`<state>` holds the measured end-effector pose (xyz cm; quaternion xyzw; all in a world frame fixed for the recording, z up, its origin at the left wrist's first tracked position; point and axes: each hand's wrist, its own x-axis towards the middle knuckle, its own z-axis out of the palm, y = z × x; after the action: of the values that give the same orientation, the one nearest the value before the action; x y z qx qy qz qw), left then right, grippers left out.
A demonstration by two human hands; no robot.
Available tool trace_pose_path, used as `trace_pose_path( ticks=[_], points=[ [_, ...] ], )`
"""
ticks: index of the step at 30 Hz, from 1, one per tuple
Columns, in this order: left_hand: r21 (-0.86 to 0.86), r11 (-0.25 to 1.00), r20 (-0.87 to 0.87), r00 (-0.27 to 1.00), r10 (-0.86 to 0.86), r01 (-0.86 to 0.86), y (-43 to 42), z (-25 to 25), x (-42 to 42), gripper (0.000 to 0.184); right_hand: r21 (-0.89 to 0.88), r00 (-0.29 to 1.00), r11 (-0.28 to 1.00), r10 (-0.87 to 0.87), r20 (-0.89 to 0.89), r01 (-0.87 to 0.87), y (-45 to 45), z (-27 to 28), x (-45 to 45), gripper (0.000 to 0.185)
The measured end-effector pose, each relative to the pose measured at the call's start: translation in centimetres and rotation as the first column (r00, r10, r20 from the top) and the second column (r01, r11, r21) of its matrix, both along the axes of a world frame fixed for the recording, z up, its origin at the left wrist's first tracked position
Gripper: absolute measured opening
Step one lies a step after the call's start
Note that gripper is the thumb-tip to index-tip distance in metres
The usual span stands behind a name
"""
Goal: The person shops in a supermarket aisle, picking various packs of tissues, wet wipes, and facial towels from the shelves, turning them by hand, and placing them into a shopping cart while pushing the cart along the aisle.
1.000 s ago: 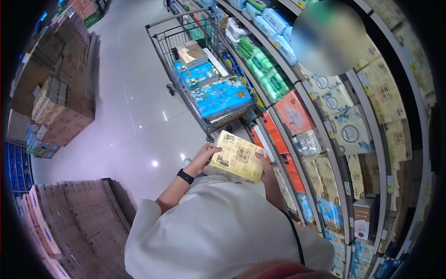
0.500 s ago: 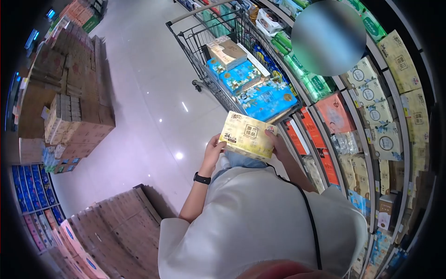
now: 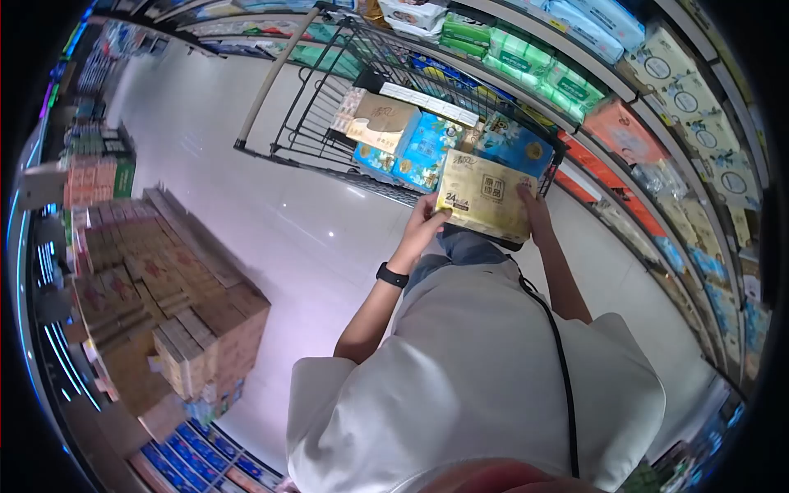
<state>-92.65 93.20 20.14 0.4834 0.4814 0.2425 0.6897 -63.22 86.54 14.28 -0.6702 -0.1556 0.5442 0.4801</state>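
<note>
A yellow tissue pack [image 3: 486, 195] with "24" printed on its front is held between my two hands, in front of my body. My left hand [image 3: 427, 220], below a black wristband, grips its left edge with the thumb on the front. On the opposite edge my right hand [image 3: 534, 207] is closed round the side. Just beyond the pack is the shopping cart [image 3: 283, 115], and the pack overlaps its near edge in view. Inside lie blue floral tissue packs [image 3: 429, 152], a beige-and-brown pack [image 3: 380, 122] and a long white pack [image 3: 429, 104].
Shelves with green packs [image 3: 519, 53], orange packs [image 3: 625, 131] and pale packs [image 3: 686, 99] curve along the right. Stacked cardboard boxes [image 3: 222, 320] stand to the left on the shiny floor [image 3: 304, 271].
The view has turned toward the cart and shelves. The tissue pack, in both hands, now sits nearer the cart and overlaps the blue packs in view.
</note>
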Motion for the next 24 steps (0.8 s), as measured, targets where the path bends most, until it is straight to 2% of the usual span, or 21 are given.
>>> trace_pose_path(
  ticks=[1, 2, 3, 4, 6, 7, 9, 10, 11, 12, 13, 14, 15, 16, 17, 18, 19, 20, 21, 23, 24],
  points=[
    [-0.094, 0.995, 0.078, 0.997, -0.006, 0.013, 1.9, -0.1, 0.1, 0.051, -0.008, 0.999, 0.999, -0.044, -0.013, 0.044, 0.6, -1.0, 0.5, 0.055],
    [-0.193, 0.981, 0.154, 0.988, 0.0, 0.03, 3.5, -0.2, 0.1, 0.051, -0.015, 0.993, 0.996, -0.088, 0.072, 0.09, 0.9, -1.9, 0.8, 0.055],
    [-0.195, 0.978, 0.183, 0.982, -0.038, 0.074, 4.8, 0.1, 0.3, 0.052, -0.019, 0.979, 0.991, -0.127, 0.161, 0.132, 1.2, -2.8, 0.7, 0.055],
    [-0.188, 0.975, 0.181, 0.98, -0.082, 0.116, 6.0, 0.3, 0.5, 0.053, -0.027, 0.974, 0.986, -0.16, 0.159, 0.166, 1.4, -3.2, 0.1, 0.055],
    [-0.18, 0.968, 0.188, 0.972, -0.139, 0.173, 8.3, 0.3, 0.8, 0.055, 0.074, 0.923, 0.942, -0.337, 0.184, 0.329, 2.6, -3.6, -0.9, 0.055],
    [-0.155, 0.97, 0.157, 0.974, -0.162, 0.186, 9.3, -0.1, 0.7, 0.058, 0.072, 0.917, 0.936, -0.352, 0.191, 0.344, 3.6, -3.3, -1.9, 0.055],
    [-0.132, 0.969, 0.135, 0.973, -0.189, 0.207, 11.0, -1.8, -0.1, 0.062, 0.223, 0.9, 0.918, -0.376, 0.223, 0.328, 5.9, -2.8, -3.9, 0.057],
    [-0.13, 0.983, 0.101, 0.988, -0.114, 0.126, 11.6, -3.7, -1.0, 0.062, 0.282, 0.892, 0.889, -0.417, 0.175, 0.361, 7.7, -6.8, -4.5, 0.061],
    [-0.128, 0.991, 0.063, 0.997, -0.042, 0.05, 12.2, -5.6, -2.1, 0.062, 0.15, 0.904, 0.945, -0.322, 0.28, 0.29, 9.9, -6.2, -6.0, 0.064],
    [-0.138, 0.984, -0.04, 0.992, -0.121, 0.115, 13.2, -7.2, -3.7, 0.057, 0.005, 0.905, 0.974, -0.214, 0.367, 0.229, 12.4, -5.4, -8.1, 0.068],
    [-0.146, 0.98, -0.031, 0.989, -0.142, 0.136, 14.1, -7.7, -5.3, 0.057, 0.017, 0.699, 0.984, -0.137, 0.701, 0.176, 14.9, -10.9, -9.1, 0.065],
    [-0.138, 0.969, -0.026, 0.977, -0.21, 0.205, 14.6, -7.9, -6.7, 0.057, -0.004, 0.377, 0.993, -0.042, 0.925, 0.119, 16.1, -16.5, -9.8, 0.063],
    [-0.125, 0.953, -0.021, 0.96, -0.279, 0.274, 14.9, -7.9, -7.9, 0.056, -0.01, 0.367, 0.99, -0.042, 0.929, 0.137, 16.0, -15.3, -10.1, 0.063],
    [-0.129, 0.968, -0.057, 0.973, -0.222, 0.214, 14.8, -7.2, -9.0, 0.05, -0.054, 0.587, 0.984, -0.059, 0.807, 0.173, 16.6, -12.7, -9.8, 0.067],
    [-0.125, 0.963, -0.046, 0.968, -0.245, 0.238, 15.3, -7.3, -10.4, 0.05, -0.101, 0.77, 0.975, -0.091, 0.631, 0.198, 16.9, -10.2, -9.8, 0.071],
    [-0.086, 0.956, 0.007, 0.959, -0.282, 0.282, 16.2, -7.9, -12.1, 0.047, -0.066, 0.871, 0.986, -0.101, 0.481, 0.151, 16.0, -8.5, -9.7, 0.076],
    [-0.048, 0.944, 0.061, 0.945, -0.323, 0.326, 17.1, -7.8, -13.4, 0.045, -0.067, 0.862, 0.982, -0.123, 0.492, 0.179, 15.1, -8.0, -10.1, 0.076],
    [0.015, 0.949, 0.02, 0.949, -0.314, 0.314, 17.9, -7.9, -14.3, 0.037, -0.145, 0.796, 0.972, -0.063, 0.601, 0.186, 14.2, -7.6, -10.3, 0.08],
    [0.013, 0.94, 0.034, 0.939, -0.341, 0.341, 19.1, -7.3, -14.6, 0.037, -0.227, 0.721, 0.952, 0.01, 0.693, 0.204, 13.2, -7.5, -10.3, 0.085],
    [0.339, 0.827, -0.239, 0.891, -0.385, 0.449, 21.2, -6.2, -15.3, 0.03, -0.274, 0.655, 0.923, 0.033, 0.755, 0.269, 11.1, -8.3, -11.0, 0.088],
    [0.45, 0.717, -0.376, 0.841, -0.389, 0.533, 22.6, -6.7, -14.9, 0.027, -0.281, 0.728, 0.925, 0.008, 0.686, 0.255, 10.1, -7.6, -11.9, 0.084]
  ],
)
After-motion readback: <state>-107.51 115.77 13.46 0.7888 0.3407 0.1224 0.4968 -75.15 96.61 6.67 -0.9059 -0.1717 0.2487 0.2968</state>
